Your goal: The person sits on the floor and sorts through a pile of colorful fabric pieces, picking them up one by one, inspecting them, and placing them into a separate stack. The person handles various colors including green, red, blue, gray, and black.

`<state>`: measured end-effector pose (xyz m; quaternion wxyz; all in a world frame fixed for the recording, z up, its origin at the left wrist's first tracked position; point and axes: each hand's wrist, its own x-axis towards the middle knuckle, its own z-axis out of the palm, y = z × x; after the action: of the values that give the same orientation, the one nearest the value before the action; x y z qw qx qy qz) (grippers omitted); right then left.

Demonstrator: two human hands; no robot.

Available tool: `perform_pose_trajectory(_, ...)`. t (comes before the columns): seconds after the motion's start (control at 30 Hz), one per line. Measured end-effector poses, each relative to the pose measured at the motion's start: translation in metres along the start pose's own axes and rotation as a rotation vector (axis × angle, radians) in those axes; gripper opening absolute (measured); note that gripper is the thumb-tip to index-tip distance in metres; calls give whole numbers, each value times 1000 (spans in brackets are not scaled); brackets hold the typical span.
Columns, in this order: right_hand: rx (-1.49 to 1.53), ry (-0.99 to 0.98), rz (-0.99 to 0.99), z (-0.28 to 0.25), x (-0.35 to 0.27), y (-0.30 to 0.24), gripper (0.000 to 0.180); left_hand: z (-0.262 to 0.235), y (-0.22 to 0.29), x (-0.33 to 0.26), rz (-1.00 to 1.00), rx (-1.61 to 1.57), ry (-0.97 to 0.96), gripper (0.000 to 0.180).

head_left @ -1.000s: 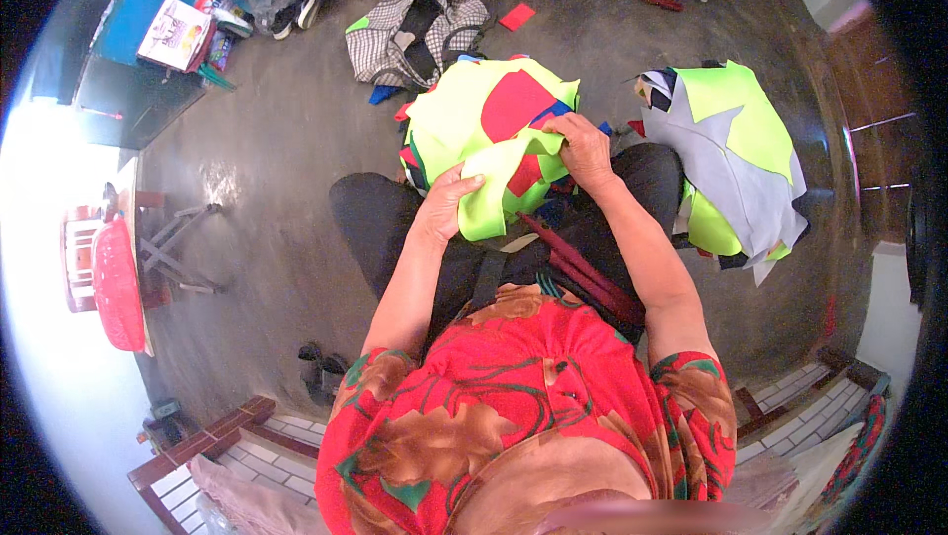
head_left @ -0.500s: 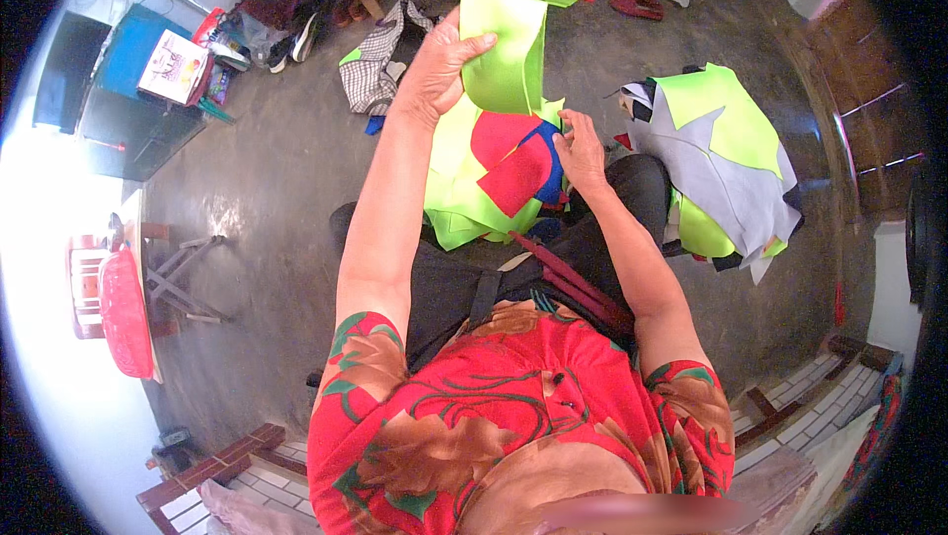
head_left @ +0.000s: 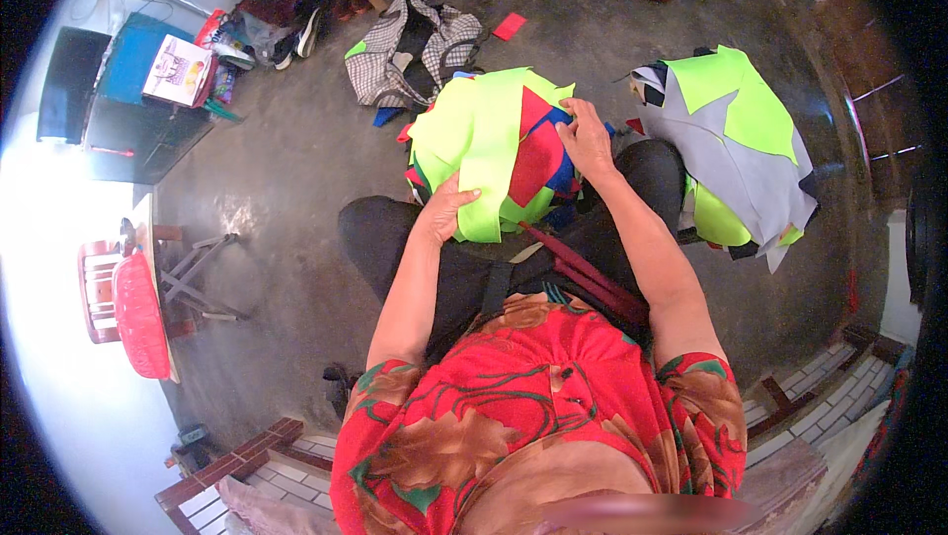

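Left hand (head_left: pixel 446 211) lies flat, fingers spread, gripping nothing, pressing a neon yellow-green fabric piece (head_left: pixel 484 155) on the fabric stack (head_left: pixel 499 145) across the lap, just past 12 o'clock from the torso. Right hand (head_left: pixel 585 138) rests on the stack's 3 o'clock edge, fingers curled on red fabric (head_left: pixel 538 155); can't tell if pinching. Second pile (head_left: pixel 736 145), grey and neon, on the floor at 2 o'clock. Checked bag (head_left: pixel 410 46) at 11.

A flat rectangular white-and-pink printed carton (head_left: pixel 178 69) lies on a blue box (head_left: pixel 133 51) at upper left, beside a dark flat screen panel (head_left: pixel 67 81)
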<state>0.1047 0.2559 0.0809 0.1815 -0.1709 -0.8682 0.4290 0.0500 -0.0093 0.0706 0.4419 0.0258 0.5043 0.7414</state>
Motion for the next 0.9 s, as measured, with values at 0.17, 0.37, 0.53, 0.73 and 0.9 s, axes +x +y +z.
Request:
perform_pose_trajectory(0.17,10,0,-41,6,-2,5,37,-3,-1,4,-63,154,28,55)
perform_pose_trajectory(0.37,-61,-76,-25,3,-4,9,37,-9,-17,3,-270,695,275,36)
perform_pose_trajectory(0.53,-53,-98,-28,8,-4,10,37,-29,-36,6,-276,1132,355,31)
perform_pose_trajectory(0.73,-52,-122,29,6,-5,10,35,16,-17,-6,-78,1576,599,38)
perform_pose_trajectory(0.9,-104,-117,-51,18,-5,24,32,11,-28,3,594,1668,378,49)
